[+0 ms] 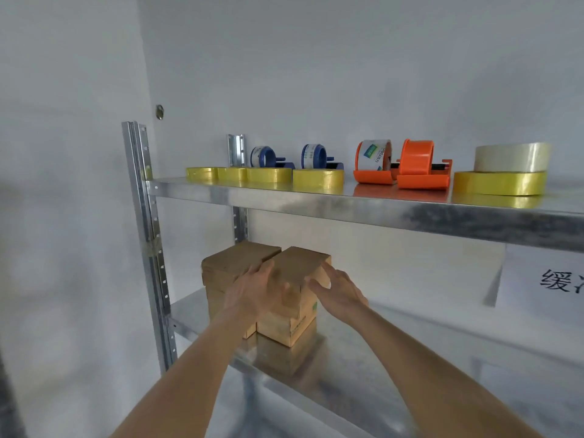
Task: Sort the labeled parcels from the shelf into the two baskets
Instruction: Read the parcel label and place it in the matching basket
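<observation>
Left hand (pixel 252 289) and right hand (pixel 335 289) flank the top parcel (pixel 297 267), fingers spread against its sides, likely to lift it level. It tops the stack on the lower shelf (pixel 347 368).

Two stacks of parcels on lower shelf (pixel 363 368), at its left end: left stack (pixel 227 270) behind, right stack (pixel 294 298) in front, touching. Left hand (pixel 252 292) on right stack's left side, right hand (pixel 339 295) on its right side. Upper shelf (pixel 379 210): tape rolls (pixel 268 175) left, dispensers (pixel 417 169) centre, stacked rolls (pixel 505 172) right. Sign (pixel 550 279) hangs right.
</observation>
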